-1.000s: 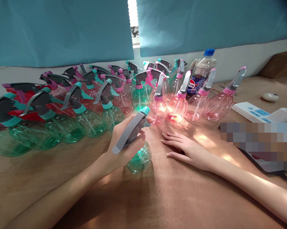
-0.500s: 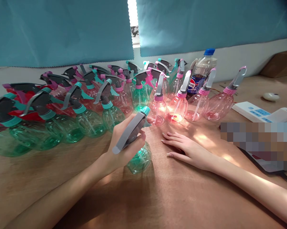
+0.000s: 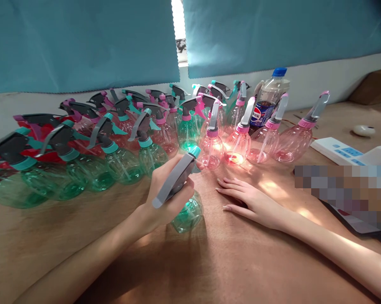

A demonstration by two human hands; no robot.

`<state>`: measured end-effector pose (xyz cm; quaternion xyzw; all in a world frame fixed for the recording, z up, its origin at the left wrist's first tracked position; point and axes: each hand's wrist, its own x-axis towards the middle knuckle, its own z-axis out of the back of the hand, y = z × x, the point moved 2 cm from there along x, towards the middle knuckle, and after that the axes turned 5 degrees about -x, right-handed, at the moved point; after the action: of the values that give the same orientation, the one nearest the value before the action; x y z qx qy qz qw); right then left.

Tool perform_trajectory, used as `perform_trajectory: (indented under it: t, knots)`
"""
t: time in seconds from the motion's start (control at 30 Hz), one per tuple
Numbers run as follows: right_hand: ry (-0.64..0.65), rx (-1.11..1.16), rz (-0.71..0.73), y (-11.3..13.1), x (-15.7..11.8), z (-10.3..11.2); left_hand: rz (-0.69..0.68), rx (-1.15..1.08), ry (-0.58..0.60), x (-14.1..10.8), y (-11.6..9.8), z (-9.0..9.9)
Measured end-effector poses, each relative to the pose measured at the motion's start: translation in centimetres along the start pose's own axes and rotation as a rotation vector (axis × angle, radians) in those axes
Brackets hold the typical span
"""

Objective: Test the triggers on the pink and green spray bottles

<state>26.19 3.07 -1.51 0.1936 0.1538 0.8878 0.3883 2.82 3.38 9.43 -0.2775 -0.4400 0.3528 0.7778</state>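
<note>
My left hand (image 3: pixel 165 196) is closed around the neck of a green spray bottle (image 3: pixel 189 215) with a grey and teal trigger head. The bottle is near the middle of the wooden table; its neck and trigger are mostly hidden by my fingers. Flat on the tabletop to the right lies my right hand (image 3: pixel 249 200), fingers stretched out and holding nothing. Left of the held bottle stands a row of green spray bottles (image 3: pixel 125 166) with teal collars. Several pink spray bottles (image 3: pixel 236 145) form a row beyond my right hand.
More spray bottles crowd behind these rows, by the wall. A cola bottle (image 3: pixel 263 107) with a blue cap rises behind the pink ones. On the right are a white power strip (image 3: pixel 329 152), a blurred-out device (image 3: pixel 361 230), a white mouse (image 3: pixel 363 130) and a cardboard box (image 3: pixel 374 88).
The whole view has shifted slightly, so everything appears a little lower and further right. My left hand keeps its hold on the green spray bottle, and my right hand stays flat.
</note>
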Motion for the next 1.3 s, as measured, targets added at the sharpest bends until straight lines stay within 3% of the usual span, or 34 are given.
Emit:
perform_trajectory:
  t: [0.23,0.47,0.73,1.3]
  knots:
    - [0.003,0.005,-0.018,-0.1,0.0,-0.1,0.124,-0.061,-0.002,-0.2,0.3,0.2]
    - [0.006,-0.003,-0.021,0.0,-0.1,-0.1,0.148,-0.069,0.001,-0.8,0.8,0.3]
    - [0.002,0.003,-0.008,-0.1,-0.1,-0.2,-0.001,-0.062,0.073,0.2,0.0,0.4]
    - [0.026,-0.023,-0.012,0.0,0.0,0.0,0.022,-0.092,0.039,0.0,0.3,0.1]
